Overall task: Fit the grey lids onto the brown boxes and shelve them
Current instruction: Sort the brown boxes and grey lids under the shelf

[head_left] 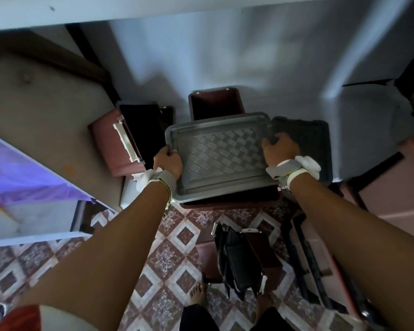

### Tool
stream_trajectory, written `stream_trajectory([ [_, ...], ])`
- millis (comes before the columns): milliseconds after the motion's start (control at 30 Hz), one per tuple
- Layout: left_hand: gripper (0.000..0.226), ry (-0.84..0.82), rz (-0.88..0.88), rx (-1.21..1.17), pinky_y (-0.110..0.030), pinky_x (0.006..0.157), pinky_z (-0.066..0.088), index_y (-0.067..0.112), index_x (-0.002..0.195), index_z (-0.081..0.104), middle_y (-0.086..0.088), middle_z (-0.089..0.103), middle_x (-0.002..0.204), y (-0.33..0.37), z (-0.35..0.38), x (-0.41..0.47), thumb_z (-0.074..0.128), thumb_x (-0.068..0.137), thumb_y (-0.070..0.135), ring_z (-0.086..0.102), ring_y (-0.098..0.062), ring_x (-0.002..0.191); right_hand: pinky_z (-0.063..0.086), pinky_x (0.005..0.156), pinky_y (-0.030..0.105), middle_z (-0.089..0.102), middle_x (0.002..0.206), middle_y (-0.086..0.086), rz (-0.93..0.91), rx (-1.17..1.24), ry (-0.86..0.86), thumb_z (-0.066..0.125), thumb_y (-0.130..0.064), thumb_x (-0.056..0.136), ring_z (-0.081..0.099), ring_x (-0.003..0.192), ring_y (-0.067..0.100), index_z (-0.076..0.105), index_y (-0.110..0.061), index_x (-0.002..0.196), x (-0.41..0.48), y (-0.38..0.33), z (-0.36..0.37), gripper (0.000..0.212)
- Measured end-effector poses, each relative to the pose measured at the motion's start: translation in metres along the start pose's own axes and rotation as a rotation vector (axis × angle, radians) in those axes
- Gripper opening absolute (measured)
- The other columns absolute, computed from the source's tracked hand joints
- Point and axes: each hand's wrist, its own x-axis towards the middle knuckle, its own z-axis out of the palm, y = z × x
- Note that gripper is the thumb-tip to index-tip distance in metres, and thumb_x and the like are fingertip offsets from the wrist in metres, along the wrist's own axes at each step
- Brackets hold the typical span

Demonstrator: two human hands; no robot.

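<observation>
head camera looks down along two bare forearms reaching out over a patterned tile floor (172, 254). the left hand (168, 163) curls its fingers round the left edge of a grey rectangular plastic lid (221, 154) with a diamond-textured top, and the right hand (279, 145) grips its right edge. the lid lies over a brown plastic box (230, 202), whose dark rim shows along the near side; whether it is fully seated cannot be told. an open brown box (215, 103) stands just behind, and a darker grey lid (307, 137) lies just to the right.
</observation>
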Motion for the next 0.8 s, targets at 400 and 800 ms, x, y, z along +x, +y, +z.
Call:
stream_trajectory([
  [400, 0.038, -0.057, 0.058, 0.327, -0.034, 0.089, 0.049, 0.015, 0.124, 0.063, -0.011, 0.065, 0.121, -0.052, 0.011, -0.036, 0.060, 0.088, 0.025, 0.063, -0.035, 0.108, 0.041, 0.097, 0.037, 0.063, 0.113, 0.024, 0.006, -0.169, 0.036, 0.049, -0.008, 0.092, 0.056, 0.107, 0.040, 0.066, 0.001, 0.110, -0.042, 0.073, 0.025, 0.026],
  [800, 0.041, -0.028, 0.156, 0.512, -0.043, 0.094, 0.047, 0.024, 0.131, 0.059, -0.014, 0.050, 0.123, -0.070, 0.025, -0.035, 0.052, 0.091, 0.018, 0.056, -0.040, 0.110, 0.047, 0.080, 0.044, 0.065, 0.105, 0.019, 0.029, -0.279, 0.155, 0.057, -0.014, 0.081, 0.058, 0.102, 0.041, 0.072, -0.010, 0.100, -0.035, 0.081, 0.040, 0.024],
])
